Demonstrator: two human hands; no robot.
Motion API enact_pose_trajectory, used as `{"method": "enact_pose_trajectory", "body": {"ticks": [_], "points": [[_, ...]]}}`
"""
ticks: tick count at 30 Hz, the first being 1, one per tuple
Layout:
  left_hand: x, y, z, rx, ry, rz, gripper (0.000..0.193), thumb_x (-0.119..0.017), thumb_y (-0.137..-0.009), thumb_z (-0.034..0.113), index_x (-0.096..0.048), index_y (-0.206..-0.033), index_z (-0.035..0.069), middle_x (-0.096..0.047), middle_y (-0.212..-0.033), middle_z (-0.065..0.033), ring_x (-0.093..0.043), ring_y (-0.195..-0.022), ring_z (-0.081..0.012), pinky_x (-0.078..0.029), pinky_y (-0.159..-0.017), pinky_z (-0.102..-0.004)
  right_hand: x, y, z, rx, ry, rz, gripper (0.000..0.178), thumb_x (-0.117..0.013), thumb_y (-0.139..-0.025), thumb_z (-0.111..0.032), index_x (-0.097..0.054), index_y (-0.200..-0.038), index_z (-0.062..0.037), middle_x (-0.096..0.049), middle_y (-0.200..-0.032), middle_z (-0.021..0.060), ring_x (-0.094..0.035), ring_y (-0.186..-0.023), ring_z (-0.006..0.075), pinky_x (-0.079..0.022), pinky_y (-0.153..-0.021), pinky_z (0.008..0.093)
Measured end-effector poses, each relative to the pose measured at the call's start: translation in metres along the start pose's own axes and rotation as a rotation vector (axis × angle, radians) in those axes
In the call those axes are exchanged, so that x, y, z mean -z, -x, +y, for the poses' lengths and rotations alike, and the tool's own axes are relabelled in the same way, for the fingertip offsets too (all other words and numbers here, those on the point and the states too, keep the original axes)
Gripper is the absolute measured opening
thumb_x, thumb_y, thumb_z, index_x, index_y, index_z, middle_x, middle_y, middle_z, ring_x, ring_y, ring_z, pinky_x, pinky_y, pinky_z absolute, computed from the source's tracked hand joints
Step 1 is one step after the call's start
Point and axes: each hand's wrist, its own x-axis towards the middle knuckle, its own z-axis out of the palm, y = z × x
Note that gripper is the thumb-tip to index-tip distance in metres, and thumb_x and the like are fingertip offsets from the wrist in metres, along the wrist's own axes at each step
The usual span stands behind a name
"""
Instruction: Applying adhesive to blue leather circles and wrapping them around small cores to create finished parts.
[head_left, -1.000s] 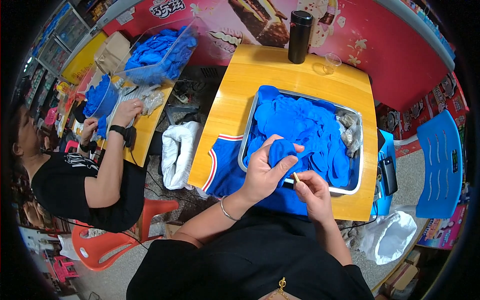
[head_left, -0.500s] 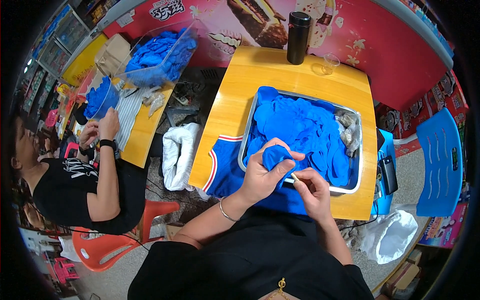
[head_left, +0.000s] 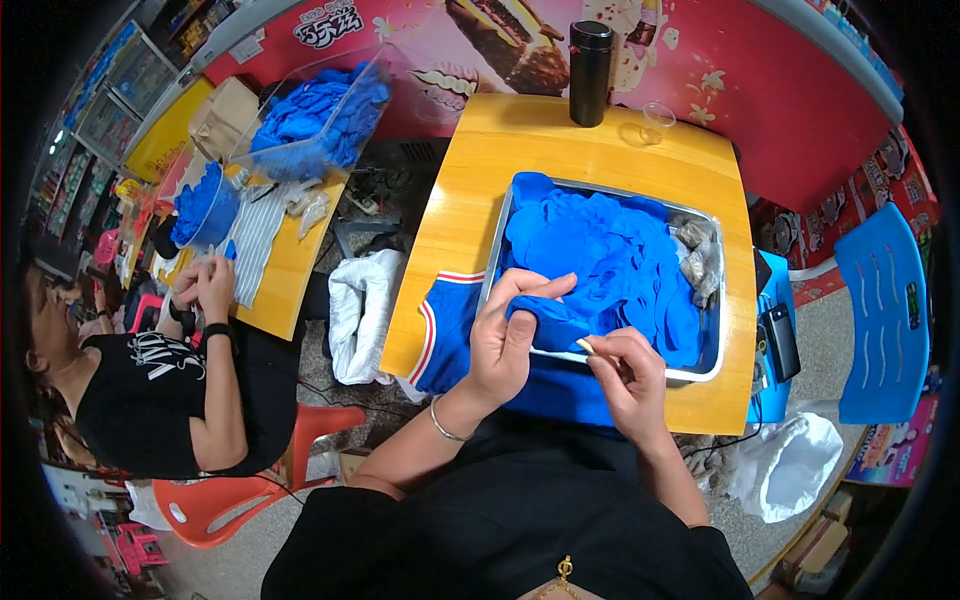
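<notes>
In front of me my left hand (head_left: 503, 345) holds a blue cloth piece (head_left: 550, 322), its thumb and fingers pressed on the folded fabric. My right hand (head_left: 632, 380) pinches a small pale stick-like thing (head_left: 584, 345) at the right edge of that cloth; its kind is too small to make out. Just beyond both hands lies a metal tray (head_left: 719, 330) heaped with thin, rounded blue cloth pieces (head_left: 600, 235). Clear bags of small pale items (head_left: 698, 265) sit at the tray's right end. Under the tray's near left side spreads a blue jersey (head_left: 455, 320) with red-and-white trim.
A black flask (head_left: 590, 75) and a clear cup (head_left: 657, 118) stand at the back of the yellow table (head_left: 520, 130). To the left, a co-worker (head_left: 150, 390) handles blue cloth beside a clear bin (head_left: 330, 115). A blue chair (head_left: 880, 330) is at right.
My left hand's fingers have opened out somewhat, and the blue cloth is less bunched, spread toward my right hand. The co-worker's hands have moved slightly down.
</notes>
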Motion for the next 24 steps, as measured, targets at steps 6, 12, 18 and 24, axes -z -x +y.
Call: {"method": "enact_pose_trajectory", "body": {"ticks": [6,12,18,24], "points": [[-0.006,0.005,-0.006,-0.010,0.237,0.012,0.049,-0.035,-0.096,0.037,-0.055,-0.116,-0.003,-0.055,-0.100,-0.0099,-0.054,-0.087,-0.0146,-0.042,-0.079,-0.0261,-0.007,0.006,0.000,-0.210,-0.465,-0.069,0.013,-0.058,-0.082,0.002,-0.058,-0.094,-0.0001,-0.054,-0.084,0.0041,-0.045,-0.064,0.0066,-0.034,-0.054,0.0191],[-0.009,0.003,-0.002,0.212,0.566,-0.011,0.049,-0.036,-0.097,0.036,-0.046,-0.126,-0.002,-0.053,-0.118,-0.0125,-0.052,-0.093,-0.0116,-0.041,-0.083,-0.0246,-0.001,0.014,0.011,-0.462,-0.854,-0.154,0.015,-0.057,-0.087,-0.006,-0.059,-0.100,0.0005,-0.056,-0.087,0.0014,-0.050,-0.077,0.0067,-0.039,-0.066,0.0206],[0.013,-0.004,0.001,0.118,0.337,-0.004,0.044,-0.048,-0.094,0.030,-0.049,-0.122,-0.003,-0.053,-0.106,-0.0082,-0.049,-0.090,-0.0109,-0.038,-0.081,-0.0221,0.004,0.004,0.004,-0.237,-0.474,-0.061,0.012,-0.056,-0.084,-0.001,-0.058,-0.096,0.0008,-0.053,-0.083,0.0032,-0.046,-0.069,0.0062,-0.036,-0.059,0.0187],[0.022,-0.015,0.014,0.025,0.132,-0.043,0.023,-0.065,-0.082,0.010,-0.063,-0.101,-0.002,-0.052,-0.094,-0.0070,-0.050,-0.083,-0.0113,-0.040,-0.069,-0.0202,0.006,0.002,0.003,-0.197,-0.401,-0.090,0.012,-0.056,-0.083,0.002,-0.058,-0.096,0.0023,-0.054,-0.087,0.0053,-0.049,-0.074,0.0072,-0.039,-0.064,0.0189]]}}
